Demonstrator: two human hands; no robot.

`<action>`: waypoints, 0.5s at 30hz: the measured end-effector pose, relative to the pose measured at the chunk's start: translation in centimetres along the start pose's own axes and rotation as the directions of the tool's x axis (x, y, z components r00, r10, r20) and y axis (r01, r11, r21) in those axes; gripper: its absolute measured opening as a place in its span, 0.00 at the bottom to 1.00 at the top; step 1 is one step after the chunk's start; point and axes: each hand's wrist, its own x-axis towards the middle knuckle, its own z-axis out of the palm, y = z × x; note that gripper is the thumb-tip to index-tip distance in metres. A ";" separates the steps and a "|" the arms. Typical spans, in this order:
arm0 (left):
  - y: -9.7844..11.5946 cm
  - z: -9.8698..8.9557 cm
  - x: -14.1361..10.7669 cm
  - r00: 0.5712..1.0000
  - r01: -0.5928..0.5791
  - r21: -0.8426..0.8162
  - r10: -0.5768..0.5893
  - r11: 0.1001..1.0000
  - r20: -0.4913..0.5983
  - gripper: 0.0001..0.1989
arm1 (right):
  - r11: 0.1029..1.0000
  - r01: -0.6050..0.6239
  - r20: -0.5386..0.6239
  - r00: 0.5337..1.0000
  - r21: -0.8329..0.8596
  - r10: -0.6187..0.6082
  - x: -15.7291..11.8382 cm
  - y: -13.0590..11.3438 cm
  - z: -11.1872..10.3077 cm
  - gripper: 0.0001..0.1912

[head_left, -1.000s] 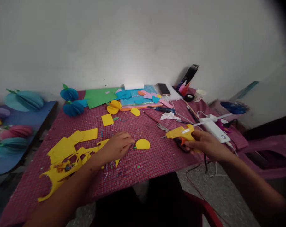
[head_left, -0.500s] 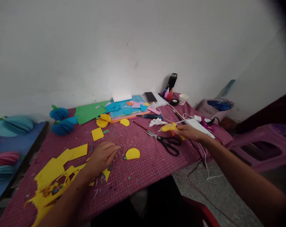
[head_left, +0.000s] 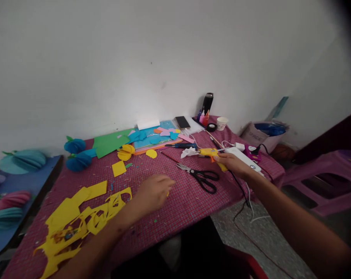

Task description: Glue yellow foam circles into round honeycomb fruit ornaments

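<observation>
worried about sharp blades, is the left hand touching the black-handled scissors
Apart. The head view shows a strip of checkered tablecloth between the fingertips of the left hand and the scissors.

Paper sheets (head_left: 66, 212) lie near the left edge of the counter (head_left: 178, 213), two paper pumpkins (head_left: 79, 162) at its far left corner; near the far right corner, a thermos (head_left: 207, 103) stands between smartphone (head_left: 182, 122) and paper cup (head_left: 222, 124). Scissors (head_left: 192, 171) lie before the glue gun (head_left: 207, 152).
</observation>
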 end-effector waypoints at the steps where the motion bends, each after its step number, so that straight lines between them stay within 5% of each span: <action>1: 1.5 0.9 2.1 0.996 -0.052 0.007 0.052 0.999 0.070 0.13 | 0.999 0.002 -0.013 1.000 0.032 -0.002 0.0 0.0 0.0 0.26; 4: 4.7 3.8 8.0 0.985 -0.111 0.094 0.097 0.989 0.145 0.17 | 0.995 0.003 -0.018 1.000 0.101 -0.001 0.4 0.2 0.3 0.25; 7: 5.7 6.0 11.9 0.965 -0.119 0.173 0.073 0.978 0.251 0.21 | 0.990 -0.005 -0.018 1.000 0.140 0.008 0.9 0.8 0.9 0.24; 10: 5.5 6.6 13.4 0.926 -0.177 0.180 0.102 0.967 0.363 0.23 | 0.986 -0.005 -0.002 1.000 0.164 0.005 1.3 1.4 1.4 0.24; 15: 5.2 6.7 13.1 0.913 -0.343 0.263 0.253 0.902 0.321 0.18 | 0.989 0.033 0.003 0.999 0.145 -0.034 1.6 1.8 1.5 0.26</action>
